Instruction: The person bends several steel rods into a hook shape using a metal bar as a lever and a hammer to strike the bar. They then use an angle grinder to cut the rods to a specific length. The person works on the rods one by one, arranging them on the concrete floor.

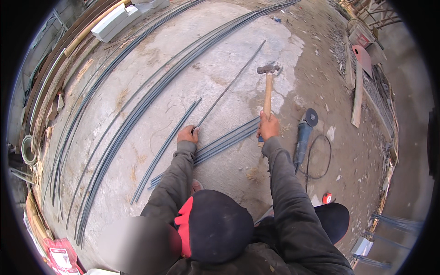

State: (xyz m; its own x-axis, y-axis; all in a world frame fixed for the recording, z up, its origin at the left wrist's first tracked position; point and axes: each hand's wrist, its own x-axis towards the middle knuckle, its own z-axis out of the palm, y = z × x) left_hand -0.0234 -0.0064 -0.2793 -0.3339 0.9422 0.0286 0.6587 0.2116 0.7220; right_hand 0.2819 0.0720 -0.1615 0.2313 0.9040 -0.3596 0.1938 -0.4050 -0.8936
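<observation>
No text readable; red bag (64,256) bears tiny blurred print.

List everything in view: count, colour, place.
hammer: one, brown and grey, in right grip
single rod: one, grey, in left grip
short rods: several, blue-grey, near both grips
long rods: many, blue-grey, left
grinder: one, blue, right of right grip
cord: one, dark, beside grinder
round item: one, red, lower right
blocks: several, white, upper left
planks: several, brown, right side
bag: one, red and white, lower left
floor: one, grey, under rods
rounded shape: one, dark with red, bottom centre, unclear
sleeves: two, dark grey, on forearms
left grip: one, bare, centre
right grip: one, bare, centre
</observation>
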